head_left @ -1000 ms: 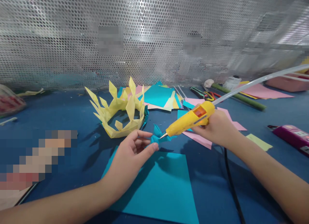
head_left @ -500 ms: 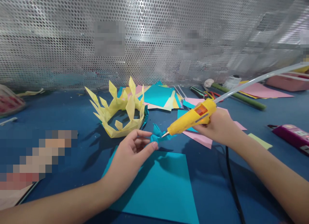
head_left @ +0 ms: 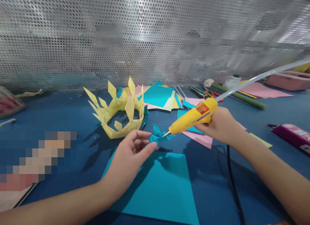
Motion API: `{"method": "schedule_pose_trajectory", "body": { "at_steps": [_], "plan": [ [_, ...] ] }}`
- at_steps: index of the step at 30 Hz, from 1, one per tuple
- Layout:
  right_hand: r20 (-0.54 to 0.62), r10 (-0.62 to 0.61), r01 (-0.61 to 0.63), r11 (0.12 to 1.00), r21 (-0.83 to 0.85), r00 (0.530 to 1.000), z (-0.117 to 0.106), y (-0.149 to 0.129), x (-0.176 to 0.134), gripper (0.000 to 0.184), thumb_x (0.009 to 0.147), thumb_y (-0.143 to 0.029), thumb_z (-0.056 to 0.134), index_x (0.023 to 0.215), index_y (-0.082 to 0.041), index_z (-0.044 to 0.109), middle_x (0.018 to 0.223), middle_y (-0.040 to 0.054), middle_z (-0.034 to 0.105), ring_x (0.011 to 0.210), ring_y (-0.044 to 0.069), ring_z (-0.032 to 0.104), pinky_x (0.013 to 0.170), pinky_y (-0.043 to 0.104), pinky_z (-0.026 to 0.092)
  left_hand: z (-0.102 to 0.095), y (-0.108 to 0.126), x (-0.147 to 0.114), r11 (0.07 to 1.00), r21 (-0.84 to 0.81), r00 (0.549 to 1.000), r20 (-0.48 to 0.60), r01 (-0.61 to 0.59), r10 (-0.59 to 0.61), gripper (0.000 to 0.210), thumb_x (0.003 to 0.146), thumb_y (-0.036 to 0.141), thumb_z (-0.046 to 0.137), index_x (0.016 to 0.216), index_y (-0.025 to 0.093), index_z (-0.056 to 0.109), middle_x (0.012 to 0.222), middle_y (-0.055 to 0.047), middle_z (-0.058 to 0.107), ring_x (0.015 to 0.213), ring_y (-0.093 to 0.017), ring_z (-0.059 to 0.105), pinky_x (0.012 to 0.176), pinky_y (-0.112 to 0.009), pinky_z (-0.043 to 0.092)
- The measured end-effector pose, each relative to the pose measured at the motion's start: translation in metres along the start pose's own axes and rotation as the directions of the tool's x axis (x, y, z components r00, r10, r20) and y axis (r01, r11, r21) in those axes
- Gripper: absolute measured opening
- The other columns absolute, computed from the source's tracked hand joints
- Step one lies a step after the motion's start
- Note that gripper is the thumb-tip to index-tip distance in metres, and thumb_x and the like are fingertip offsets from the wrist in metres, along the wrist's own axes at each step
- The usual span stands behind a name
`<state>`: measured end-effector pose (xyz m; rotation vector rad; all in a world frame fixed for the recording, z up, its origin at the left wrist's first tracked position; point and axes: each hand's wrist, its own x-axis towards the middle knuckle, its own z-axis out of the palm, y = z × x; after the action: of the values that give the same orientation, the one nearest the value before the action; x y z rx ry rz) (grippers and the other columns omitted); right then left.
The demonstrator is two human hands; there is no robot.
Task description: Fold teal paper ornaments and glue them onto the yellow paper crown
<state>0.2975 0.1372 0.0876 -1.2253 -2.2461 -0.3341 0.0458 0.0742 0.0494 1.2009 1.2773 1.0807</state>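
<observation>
Between the thumb and fingers of my left hand (head_left: pixel 134 154) is a small folded blue paper piece (head_left: pixel 158 134), held above the table. My right hand (head_left: pixel 220 126) grips a yellow hot glue gun (head_left: pixel 193 117), a long clear glue stick (head_left: pixel 256 78) trailing from its back. The metal nozzle is at the folded piece; whether it touches the paper I cannot tell. Below my left hand lies a flat blue paper sheet (head_left: pixel 157 189). Beyond it stands a pale yellow folded-paper crown (head_left: pixel 118 129) with pointed spikes and a blue piece on its right side.
A pile of coloured paper (head_left: pixel 155 96) lies at the back by a perforated metal panel (head_left: pixel 155 41). Pliers (head_left: pixel 197 92), a green rod (head_left: pixel 242 97), a pink box (head_left: pixel 288 81) and a purple case (head_left: pixel 292 134) are on the right. The gun's black cord (head_left: pixel 233 183) runs toward me.
The glue gun's nozzle has shifted slightly to the right along the folded blue piece. My left hand keeps its hold with hardly any movement.
</observation>
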Motion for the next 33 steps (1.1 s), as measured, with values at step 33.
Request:
{"method": "schedule_pose_trajectory", "body": {
  "at_steps": [33],
  "plan": [
    [0.037,-0.008,0.009,1.0,-0.027,0.999,-0.0017,0.0066,0.0013,0.019,0.069,-0.025,0.052,0.056,-0.024,0.038,0.048,-0.0017,0.049,0.043,0.015,0.048,0.043,0.025,0.032,0.0006,-0.0002,0.0004,1.0,0.003,1.0,-0.005,-0.01,0.01,0.033,0.072,0.04,0.077,0.093,0.021,0.06,0.073,0.003,0.069,0.074,-0.015,0.065,0.061,-0.023,0.044]
  ]
}}
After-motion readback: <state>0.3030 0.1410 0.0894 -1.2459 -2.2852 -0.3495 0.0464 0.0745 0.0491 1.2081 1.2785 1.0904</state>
